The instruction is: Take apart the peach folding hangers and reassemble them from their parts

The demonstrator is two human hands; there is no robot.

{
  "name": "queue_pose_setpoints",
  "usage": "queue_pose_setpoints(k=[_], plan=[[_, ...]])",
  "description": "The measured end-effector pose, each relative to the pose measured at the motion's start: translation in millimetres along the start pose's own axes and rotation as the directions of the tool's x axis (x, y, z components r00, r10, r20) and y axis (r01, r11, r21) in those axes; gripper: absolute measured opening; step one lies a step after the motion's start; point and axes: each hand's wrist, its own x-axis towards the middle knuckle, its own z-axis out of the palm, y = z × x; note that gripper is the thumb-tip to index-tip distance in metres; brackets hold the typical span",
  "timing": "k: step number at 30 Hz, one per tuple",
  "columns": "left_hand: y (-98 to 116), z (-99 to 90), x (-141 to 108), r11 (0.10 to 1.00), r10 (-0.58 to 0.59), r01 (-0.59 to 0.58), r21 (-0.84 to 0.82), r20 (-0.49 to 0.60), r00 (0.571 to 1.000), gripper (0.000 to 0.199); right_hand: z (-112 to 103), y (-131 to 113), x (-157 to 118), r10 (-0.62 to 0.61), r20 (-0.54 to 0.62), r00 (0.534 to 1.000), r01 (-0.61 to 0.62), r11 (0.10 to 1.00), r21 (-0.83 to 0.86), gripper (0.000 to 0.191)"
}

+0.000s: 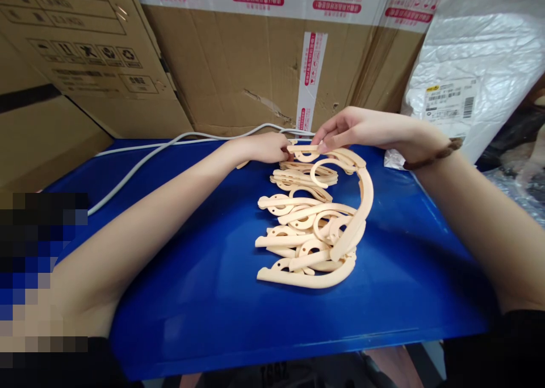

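A heap of several cream-coloured curved plastic pieces (313, 229), hook-shaped with round holes, lies on a blue board (204, 286). At the heap's far end my left hand (266, 148) and my right hand (361, 128) meet over one piece (303, 148). Both pinch it by its ends, a little above the pile. A brown band (432, 154) circles my right wrist.
Large cardboard boxes (255, 64) stand right behind the board. A white cable (170, 147) runs along the board's far edge to the left. A white plastic bag with a label (468, 76) sits at the right. The lower left of the picture is blurred out.
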Motion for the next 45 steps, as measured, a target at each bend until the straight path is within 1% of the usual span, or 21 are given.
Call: queue_pose_setpoints(k=[3,6,7,9,11,12,15,18,20,22,23,25,27,29,31,33,35,37,39,41,45], plan=[[1.0,-0.5,-0.1,0.994,0.07,-0.068,-0.088,0.01,0.998,0.032,-4.6,5.0,-0.5,0.01,-0.051,0.999,-0.003,0.991,0.133,0.016],[7.0,-5.8,-1.7,0.926,0.068,-0.096,-0.366,-0.088,0.994,0.033,-5.9,12.4,3.6,-0.024,-0.119,0.993,0.057,0.957,0.285,0.015],[10.2,-8.4,-2.6,0.854,0.043,-0.107,-0.509,-0.137,0.99,0.035,-5.6,14.3,5.7,-0.025,-0.159,0.987,0.076,0.943,0.324,0.014],[17.7,-13.5,-4.3,0.615,-0.01,-0.159,-0.772,-0.21,0.978,0.037,-4.4,15.6,9.6,0.0,-0.26,0.966,0.105,0.915,0.389,0.011],[25.5,-17.0,-5.6,0.362,-0.059,-0.212,-0.908,-0.249,0.967,0.036,-2.8,12.0,11.4,0.043,-0.359,0.932,0.124,0.894,0.43,0.005],[29.2,-17.7,-6.0,0.277,-0.085,-0.228,-0.934,-0.26,0.962,0.034,-2.0,8.7,11.2,0.06,-0.399,0.915,0.132,0.89,0.436,0.002],[38.3,-15.7,-5.6,0.179,-0.193,-0.256,-0.95,-0.289,0.938,0.024,-0.2,-2.5,7.3,0.064,-0.466,0.882,0.149,0.902,0.405,0.003],[44.0,-13.2,-5.4,0.226,-0.294,-0.291,-0.93,-0.35,0.889,0.024,0.6,-6.6,3.2,0.019,-0.533,0.846,0.151,0.95,0.272,0.003],[46.1,-14.8,-7.0,0.323,-0.335,-0.299,-0.898,-0.404,0.851,0.036,1.8,-4.7,2.0,-0.08,-0.611,0.788,0.118,0.993,0.022,0.002],[47.1,-19.6,-10.4,0.427,-0.331,-0.282,-0.859,-0.439,0.835,0.045,4.4,-2.0,1.5,-0.209,-0.65,0.73,-0.002,0.951,-0.309,0.011],[47.3,-22.7,-12.6,0.472,-0.318,-0.265,-0.841,-0.443,0.838,0.047,6.2,-1.2,1.5,-0.256,-0.64,0.724,-0.08,0.891,-0.447,0.019],[47.3,-29.3,-17.5,0.56,-0.281,-0.23,-0.796,-0.443,0.851,0.049,10.1,-0.9,2.0,-0.289,-0.585,0.758,-0.185,0.765,-0.617,0.034],[47.6,-34.8,-22.5,0.649,-0.26,-0.186,-0.737,-0.446,0.857,0.047,12.5,-0.9,3.9,-0.286,-0.528,0.8,-0.188,0.716,-0.673,0.037],[48.4,-38.0,-26.8,0.724,-0.252,-0.131,-0.678,-0.437,0.863,0.044,11.8,0.7,6.9,-0.293,-0.494,0.818,-0.126,0.748,-0.652,0.031],[47.8,-39.1,-29.6,0.801,-0.204,-0.117,-0.587,-0.452,0.868,0.04,7.5,4.7,9.6,-0.297,-0.451,0.842,-0.008,0.828,-0.561,0.023],[42.3,-38.9,-30.2,0.886,-0.121,-0.15,-0.439,-0.531,0.839,0.037,0.6,10.5,10.4,-0.247,-0.397,0.884,0.12,0.941,-0.317,0.028],[29.3,-37.9,-28.4,0.924,-0.09,-0.138,-0.357,-0.554,0.827,0.036,-7.2,16.8,8.9,-0.136,-0.345,0.929,0.155,0.988,0.028,0.03],[9.6,-35.6,-24.9,0.909,-0.164,-0.028,-0.416,-0.419,0.893,0.038,-14.4,22.6,6.6,-0.034,-0.315,0.949,0.121,0.958,0.262,0.028],[-12.0,-31.3,-20.8,0.881,-0.239,0.129,-0.456,-0.191,0.952,0.041,-19.4,27.0,5.0,0.005,-0.312,0.95,0.104,0.937,0.333,0.027],[-29.8,-24.9,-16.7,0.865,-0.28,0.203,-0.46,-0.106,0.954,0.041,-21.4,29.1,4.8,0.019,-0.315,0.949,0.107,0.92,0.376,0.028],[-44.8,-11.5,-11.0,0.841,-0.439,0.396,-0.369,-0.038,0.898,0.042,-18.1,24.4,5.7,0.021,-0.325,0.945,0.148,0.862,0.485,0.03]])
